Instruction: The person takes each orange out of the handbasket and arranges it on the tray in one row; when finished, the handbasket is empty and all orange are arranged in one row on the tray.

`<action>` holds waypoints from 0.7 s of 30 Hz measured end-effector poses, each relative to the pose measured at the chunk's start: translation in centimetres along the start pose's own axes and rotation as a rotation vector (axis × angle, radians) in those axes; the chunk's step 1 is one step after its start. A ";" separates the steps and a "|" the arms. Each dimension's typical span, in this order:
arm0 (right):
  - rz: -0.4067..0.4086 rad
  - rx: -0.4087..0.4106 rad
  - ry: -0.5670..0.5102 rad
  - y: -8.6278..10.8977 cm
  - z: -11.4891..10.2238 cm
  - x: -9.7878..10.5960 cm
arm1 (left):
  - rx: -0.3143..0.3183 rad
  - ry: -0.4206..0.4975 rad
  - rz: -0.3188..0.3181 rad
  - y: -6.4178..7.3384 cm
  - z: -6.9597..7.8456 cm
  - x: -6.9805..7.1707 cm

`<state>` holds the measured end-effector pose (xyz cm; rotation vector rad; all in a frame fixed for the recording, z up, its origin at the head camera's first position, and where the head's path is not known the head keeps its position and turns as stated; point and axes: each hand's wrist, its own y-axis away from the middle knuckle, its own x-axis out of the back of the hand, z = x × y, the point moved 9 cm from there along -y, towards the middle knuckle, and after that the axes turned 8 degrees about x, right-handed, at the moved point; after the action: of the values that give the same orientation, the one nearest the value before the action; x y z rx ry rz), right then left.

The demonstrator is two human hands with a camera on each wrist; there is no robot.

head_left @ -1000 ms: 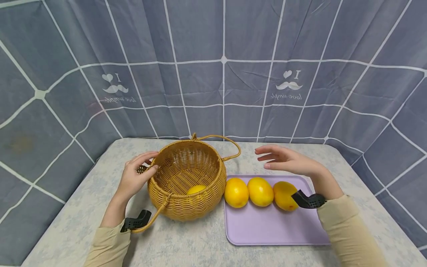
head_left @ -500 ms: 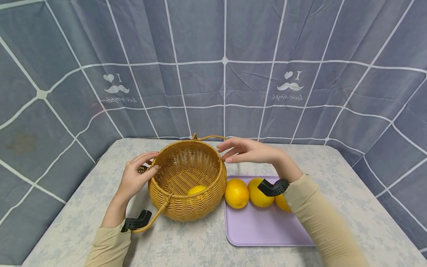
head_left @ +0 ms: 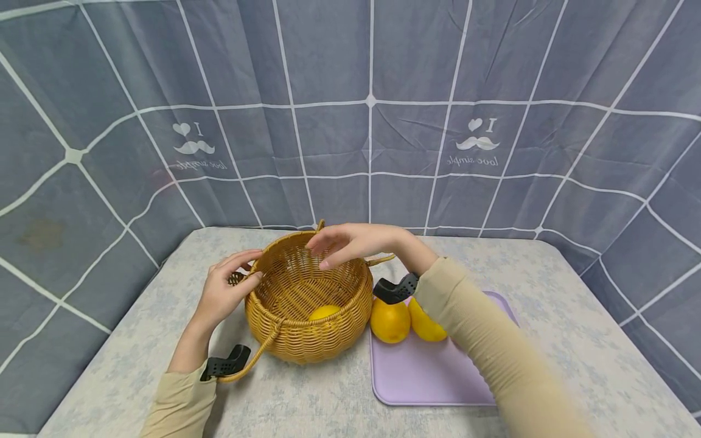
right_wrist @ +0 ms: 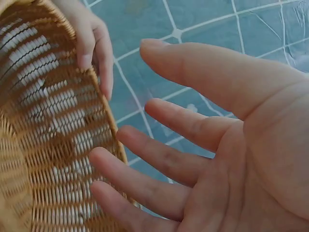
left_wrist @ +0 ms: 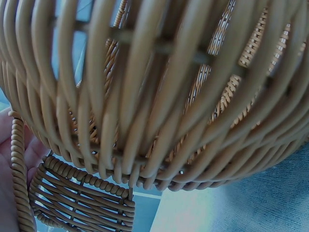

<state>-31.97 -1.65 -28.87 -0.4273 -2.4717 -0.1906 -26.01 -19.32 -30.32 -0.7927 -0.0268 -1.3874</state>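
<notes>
A round wicker basket (head_left: 306, 344) stands left of centre. My left hand (head_left: 221, 292) grips its left rim; in the right wrist view, the thumb of that left hand (right_wrist: 91, 41) hooks over the edge. Woven basket side (left_wrist: 145, 92) fills most of the left wrist view. One yellow fruit (head_left: 324, 312) lies inside, partly hidden by the near rim. Over the basket opening, my right hand (head_left: 364, 240) hovers with fingers spread loosely. Its bare palm (right_wrist: 212, 193) faces the right wrist camera, holding nothing.
To the basket's right is a lilac tray (head_left: 427, 380). A round yellow fruit (head_left: 390, 322) and another yellow fruit (head_left: 426, 322) show on it, partly covered by the right forearm (head_left: 465, 310). A checked curtain (head_left: 411, 134) hangs behind the table.
My right hand has swept left, from above the back of the tray to over the basket opening. Its forearm now hides the rightmost fruit. The left hand stays on the rim.
</notes>
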 end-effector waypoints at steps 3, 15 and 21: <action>-0.022 0.006 -0.019 -1.4 -0.1 -0.3 | -0.003 -0.002 0.001 0.0 0.0 0.0; -0.094 -0.031 -0.285 -5.1 2.3 -2.6 | 0.002 -0.003 0.001 0.0 0.0 0.0; -0.127 -0.020 -0.354 -5.8 4.0 -3.9 | -0.001 -0.004 0.000 0.0 0.1 -0.1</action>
<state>-33.29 -7.19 -34.62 -0.3352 -2.8499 -0.2062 -26.02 -19.22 -30.29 -0.7963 -0.0294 -1.3860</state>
